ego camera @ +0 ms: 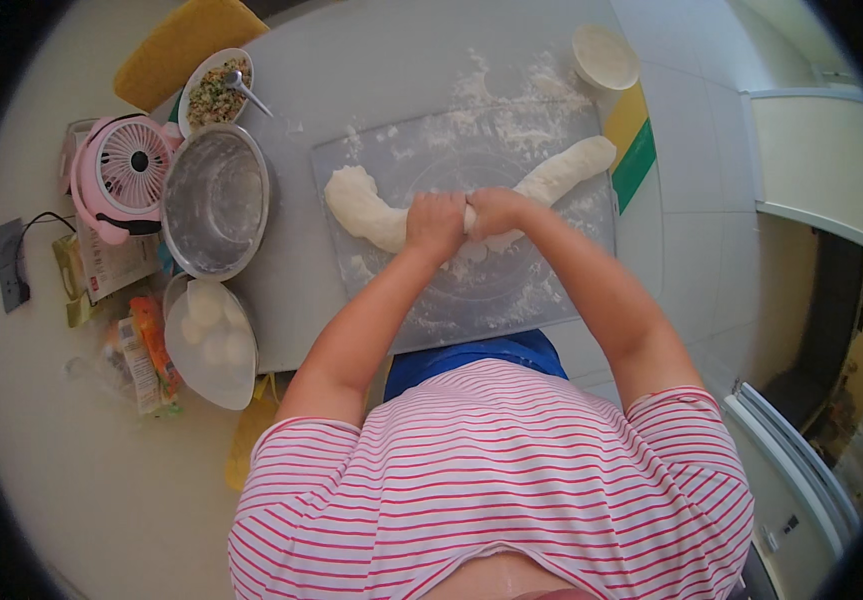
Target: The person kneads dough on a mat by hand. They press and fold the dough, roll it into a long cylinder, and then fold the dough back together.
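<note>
A long thick roll of white dough lies bent across a floured translucent mat. Around its middle, my left hand and my right hand are closed side by side. Between the two fists a thin, narrowed piece of dough shows. One thick end curves out to the left of my left hand; the other slants up to the right beyond my right hand. Loose flour is scattered over the mat, most thickly towards its far right part.
A metal basin, an oval dish of chopped filling with a spoon, and a pink fan stand at the left. Nearer me is a covered bowl. A white bowl sits at the far right.
</note>
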Motion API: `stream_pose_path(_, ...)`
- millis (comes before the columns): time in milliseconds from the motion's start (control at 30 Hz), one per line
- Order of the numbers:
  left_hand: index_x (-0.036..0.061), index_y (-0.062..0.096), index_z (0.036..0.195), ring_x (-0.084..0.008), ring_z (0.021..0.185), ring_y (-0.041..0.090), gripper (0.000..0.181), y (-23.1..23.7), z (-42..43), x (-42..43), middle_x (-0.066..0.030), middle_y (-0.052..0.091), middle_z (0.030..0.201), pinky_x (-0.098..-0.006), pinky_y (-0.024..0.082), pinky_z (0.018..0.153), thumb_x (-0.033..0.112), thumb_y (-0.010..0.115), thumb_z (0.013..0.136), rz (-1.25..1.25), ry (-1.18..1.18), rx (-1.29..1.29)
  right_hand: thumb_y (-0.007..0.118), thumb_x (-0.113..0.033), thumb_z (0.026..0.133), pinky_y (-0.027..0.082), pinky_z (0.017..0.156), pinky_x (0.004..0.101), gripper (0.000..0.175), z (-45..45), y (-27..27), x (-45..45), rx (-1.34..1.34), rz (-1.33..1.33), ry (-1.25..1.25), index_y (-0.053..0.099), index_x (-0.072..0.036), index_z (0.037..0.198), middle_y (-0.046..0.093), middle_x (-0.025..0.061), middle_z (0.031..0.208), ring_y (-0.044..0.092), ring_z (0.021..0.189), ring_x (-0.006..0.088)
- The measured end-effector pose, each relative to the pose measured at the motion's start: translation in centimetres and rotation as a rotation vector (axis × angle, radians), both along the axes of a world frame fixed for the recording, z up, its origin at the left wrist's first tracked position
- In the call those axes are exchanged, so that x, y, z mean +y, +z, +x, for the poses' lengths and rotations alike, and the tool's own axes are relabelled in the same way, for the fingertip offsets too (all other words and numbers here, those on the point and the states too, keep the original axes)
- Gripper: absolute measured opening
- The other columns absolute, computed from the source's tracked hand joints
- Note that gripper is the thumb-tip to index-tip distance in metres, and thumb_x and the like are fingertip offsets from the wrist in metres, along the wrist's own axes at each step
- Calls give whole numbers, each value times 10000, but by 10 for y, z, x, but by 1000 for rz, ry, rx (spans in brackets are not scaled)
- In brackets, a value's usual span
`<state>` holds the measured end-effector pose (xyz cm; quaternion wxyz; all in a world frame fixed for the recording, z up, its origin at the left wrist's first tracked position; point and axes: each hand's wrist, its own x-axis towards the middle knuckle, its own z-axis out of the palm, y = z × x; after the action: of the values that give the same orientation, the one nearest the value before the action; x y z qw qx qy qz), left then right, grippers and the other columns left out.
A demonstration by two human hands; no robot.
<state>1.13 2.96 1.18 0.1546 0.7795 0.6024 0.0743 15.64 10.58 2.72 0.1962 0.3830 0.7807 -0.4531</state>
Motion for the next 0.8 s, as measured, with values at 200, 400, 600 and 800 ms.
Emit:
stream_pose_path(200, 101, 602, 933, -281, 877, 596, 361, 24, 1, -1, -79, 649, 883, -400, 404, 798, 299, 753, 672, 46, -29, -82, 773, -334, 570, 524, 808, 396, 559, 1, -2, 14, 38, -172, -5, 705, -51, 1047, 710, 166, 1014, 675, 932, 315)
stream_pose_path(400, 109, 611, 881, -285, 812, 595, 259, 8, 6, -3, -91, 640, 787, -407, 403, 767, 273, 694, 699, 24, -27, -38, 771, -378, 585, 520, 809, 399, 507, -9, 22, 13, -110, -220, -29, 740, -46, 967, 711, 181, 993, 670, 944, 321)
stream_pose_path(600, 133, 622, 791, -272, 726, 597, 158, 2, 1, 7, -87, 624, 704, -402, 396, 728, 272, 638, 718, 91, -121, -11, 740, -395, 601, 518, 795, 404, 510, -3, 29, 7, -46, -54, -3, 727, 17, 900, 700, 234, 935, 675, 887, 350)
stream_pose_path(800, 162, 627, 757, -250, 718, 600, 126, 1, 2, 11, -65, 634, 712, -383, 388, 734, 281, 628, 716, 156, -198, 22, 727, -408, 628, 512, 800, 407, 501, 8, 11, 9, 7, -170, -51, 729, 5, 911, 699, 234, 945, 670, 896, 352)
